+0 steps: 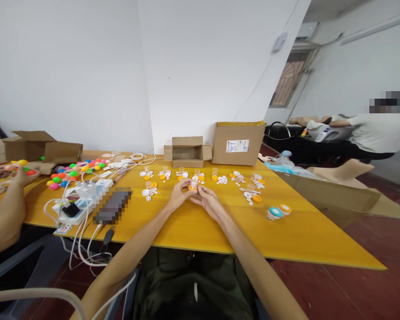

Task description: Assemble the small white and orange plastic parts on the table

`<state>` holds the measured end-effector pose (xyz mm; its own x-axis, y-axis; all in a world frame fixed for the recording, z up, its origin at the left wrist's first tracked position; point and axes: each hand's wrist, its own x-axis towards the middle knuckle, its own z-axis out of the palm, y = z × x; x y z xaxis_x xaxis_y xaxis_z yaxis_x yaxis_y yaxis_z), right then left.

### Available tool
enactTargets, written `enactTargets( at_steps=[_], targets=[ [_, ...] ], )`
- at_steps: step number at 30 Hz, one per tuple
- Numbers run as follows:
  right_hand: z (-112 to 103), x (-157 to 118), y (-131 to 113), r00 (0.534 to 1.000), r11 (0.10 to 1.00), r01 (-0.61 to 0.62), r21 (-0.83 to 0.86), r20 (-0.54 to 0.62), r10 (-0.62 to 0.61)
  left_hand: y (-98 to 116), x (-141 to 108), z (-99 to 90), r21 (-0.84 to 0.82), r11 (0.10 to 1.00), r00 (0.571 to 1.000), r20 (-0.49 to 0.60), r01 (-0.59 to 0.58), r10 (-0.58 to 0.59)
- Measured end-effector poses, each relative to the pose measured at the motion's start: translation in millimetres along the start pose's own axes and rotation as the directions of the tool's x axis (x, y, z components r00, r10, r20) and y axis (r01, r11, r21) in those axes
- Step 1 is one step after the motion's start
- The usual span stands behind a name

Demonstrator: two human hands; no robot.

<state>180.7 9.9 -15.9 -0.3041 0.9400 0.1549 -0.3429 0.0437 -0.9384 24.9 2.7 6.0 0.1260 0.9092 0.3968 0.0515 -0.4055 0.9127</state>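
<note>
One small clear plastic cup (194, 183) with orange ring (192, 188): over the yellow tabletop (200, 235), between my left hand (179, 195) and my right hand (210, 202), fingers of both closed on it, hands near together. Cup: round, transparent. Ring: opaque. Clear end up, ring lowermost; long axis roughly upright, exact tilt too small to tell. Beyond: white perforated discs (222, 179), flat. Rightward: teal-lidded cup (275, 212), orange-lidded cup (286, 208), side by side.
</note>
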Motion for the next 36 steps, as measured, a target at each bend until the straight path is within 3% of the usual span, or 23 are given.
enactTargets(
  at_steps=[7, 14, 24, 36],
  targets=[
    [-3.3, 1.1, 1.7, 1.000, 0.997, 0.002, 0.075, -0.003, -0.002, 7.4, -2.7, 2.9, -0.094, 0.995, 0.997, 0.081, 0.026, -0.019],
    [-3.6, 2.1, 2.7, 0.999, 0.998, 0.016, 0.053, -0.036, -0.014, 5.4, -1.1, 1.6, -0.047, 0.998, 0.997, 0.067, 0.033, -0.030],
    [-1.0, 0.8, -3.3, 0.996, 0.982, -0.068, 0.177, -0.045, 0.077, 0.5, 1.9, 0.4, -0.076, 0.997, 0.998, 0.062, 0.012, -0.007],
    [-1.1, 3.0, 4.6, 0.996, 0.989, -0.040, 0.146, -0.079, 0.052, 2.1, 1.4, -0.8, -0.054, 0.998, 0.997, 0.076, 0.028, -0.024]
  ],
)
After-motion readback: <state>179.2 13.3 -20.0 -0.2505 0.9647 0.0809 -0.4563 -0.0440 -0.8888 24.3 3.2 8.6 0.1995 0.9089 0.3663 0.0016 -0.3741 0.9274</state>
